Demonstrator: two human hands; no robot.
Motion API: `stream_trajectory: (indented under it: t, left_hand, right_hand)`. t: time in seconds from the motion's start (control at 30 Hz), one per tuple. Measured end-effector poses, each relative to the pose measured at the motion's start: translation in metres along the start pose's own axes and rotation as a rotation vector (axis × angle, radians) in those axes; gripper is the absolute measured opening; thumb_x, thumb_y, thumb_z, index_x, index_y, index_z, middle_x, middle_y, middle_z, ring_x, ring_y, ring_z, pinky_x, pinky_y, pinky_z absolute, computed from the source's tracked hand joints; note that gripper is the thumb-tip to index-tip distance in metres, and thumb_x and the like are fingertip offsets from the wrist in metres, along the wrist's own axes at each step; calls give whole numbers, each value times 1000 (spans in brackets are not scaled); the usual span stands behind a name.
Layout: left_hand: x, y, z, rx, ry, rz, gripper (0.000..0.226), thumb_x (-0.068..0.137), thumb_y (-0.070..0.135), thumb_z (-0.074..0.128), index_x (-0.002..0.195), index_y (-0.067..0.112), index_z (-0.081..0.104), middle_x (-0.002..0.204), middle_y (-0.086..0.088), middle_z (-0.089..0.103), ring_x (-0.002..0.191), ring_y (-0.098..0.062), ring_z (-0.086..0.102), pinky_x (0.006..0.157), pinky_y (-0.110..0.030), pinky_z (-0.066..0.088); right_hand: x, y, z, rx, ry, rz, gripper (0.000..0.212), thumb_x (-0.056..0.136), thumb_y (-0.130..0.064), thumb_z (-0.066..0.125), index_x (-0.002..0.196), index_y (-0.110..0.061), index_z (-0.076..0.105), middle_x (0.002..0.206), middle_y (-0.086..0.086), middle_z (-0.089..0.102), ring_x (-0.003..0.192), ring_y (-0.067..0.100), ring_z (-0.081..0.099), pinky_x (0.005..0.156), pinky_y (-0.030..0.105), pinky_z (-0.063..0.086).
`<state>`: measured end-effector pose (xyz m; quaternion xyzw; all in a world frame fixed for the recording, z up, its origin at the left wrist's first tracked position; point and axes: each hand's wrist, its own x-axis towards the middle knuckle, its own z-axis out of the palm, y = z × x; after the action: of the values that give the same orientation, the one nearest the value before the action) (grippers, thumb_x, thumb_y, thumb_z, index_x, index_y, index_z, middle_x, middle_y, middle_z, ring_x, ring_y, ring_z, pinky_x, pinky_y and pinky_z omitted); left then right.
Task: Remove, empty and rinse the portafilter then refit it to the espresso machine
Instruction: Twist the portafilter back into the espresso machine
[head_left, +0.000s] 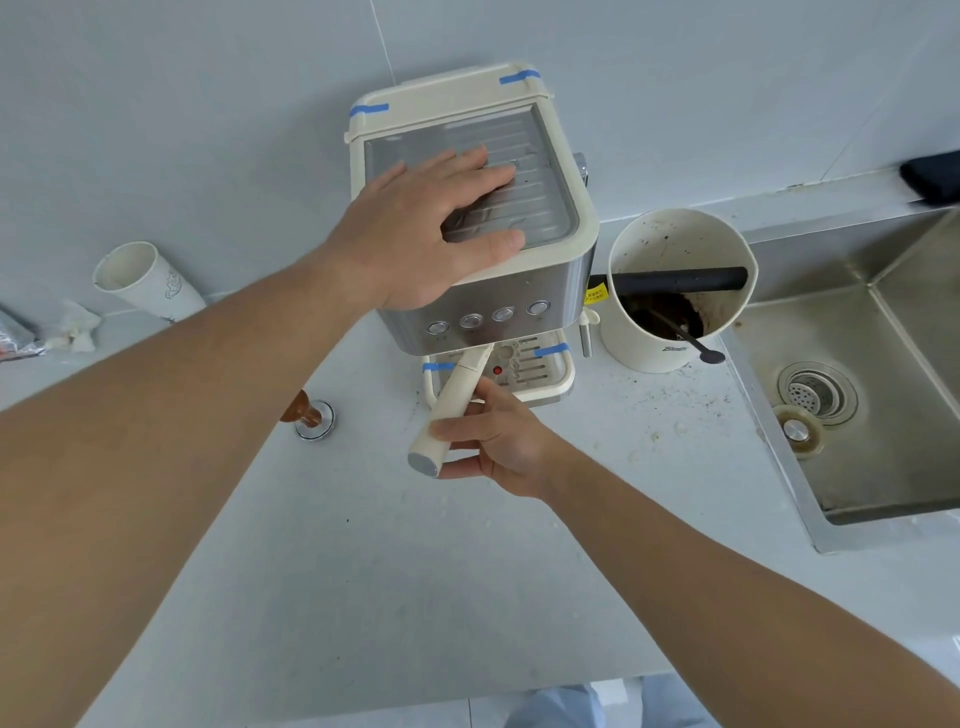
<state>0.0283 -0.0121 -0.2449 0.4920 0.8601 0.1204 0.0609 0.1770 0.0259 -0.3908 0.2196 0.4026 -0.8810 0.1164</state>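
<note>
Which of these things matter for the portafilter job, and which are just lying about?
For the job: portafilter held by the right hand, espresso machine steadied by the left hand, knock box, sink.

Lying about: tamper, paper cup, crumpled tissue.

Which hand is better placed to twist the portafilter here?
Right. The right hand already wraps the cream portafilter handle below the espresso machine, while the left hand lies flat on the machine's top, apparently bracing it.
</note>
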Motion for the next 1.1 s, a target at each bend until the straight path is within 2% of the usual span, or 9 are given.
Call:
stream_trajectory:
  t: [0.37, 0.5, 0.77, 0.83, 1.0, 1.1]
  left_hand:
    - [-1, 2, -1, -32, 28, -4, 69, 82, 69, 44, 146, 43, 36, 161, 11, 25, 148, -5, 16, 121, -41, 6]
    - [-1, 2, -1, -32, 36, -5, 70, 81, 70, 43, 145, 43, 37, 161, 11, 25, 148, -5, 17, 121, -43, 8]
    - [-1, 3, 0, -30, 38, -3, 67, 84, 68, 46, 146, 42, 36, 161, 11, 25, 148, -6, 17, 120, -40, 6]
    - [-1, 2, 0, -32, 41, -3, 68, 84, 68, 46, 146, 42, 37, 161, 11, 26, 148, -6, 17, 121, -41, 7]
    - [-1, 2, 0, -46, 50, -5, 67, 83, 68, 46, 145, 43, 38, 160, 11, 27, 148, -6, 19, 121, -42, 9]
    - [-1, 2, 0, -50, 48, -7, 67, 83, 68, 47, 144, 43, 39, 160, 11, 27, 148, -6, 19, 121, -41, 8]
  right_hand:
    - [20, -1, 17, 41, 31, -44, 45, 87, 10, 69, 119, -18, 53, 102, 5, 61, 88, 24, 69, 76, 47, 63]
    - [25, 3, 27, 67, 30, -66, 40, 87, 10, 69, 111, -19, 54, 100, 4, 62, 87, 24, 69, 79, 49, 62]
    - [32, 13, 37, 112, 63, -103, 43, 86, 10, 71, 115, -16, 52, 97, 1, 65, 88, 20, 69, 76, 46, 63]
    - [35, 12, 37, 100, 91, -102, 45, 84, 10, 72, 116, -15, 52, 101, 4, 63, 91, 23, 68, 76, 46, 63]
    - [46, 10, 47, 122, 160, -92, 54, 81, 9, 76, 125, -10, 50, 126, 21, 59, 101, 32, 67, 74, 47, 64]
    - [53, 12, 55, 160, 165, -109, 49, 81, 9, 76, 116, -13, 50, 120, 17, 59, 104, 31, 68, 75, 45, 64]
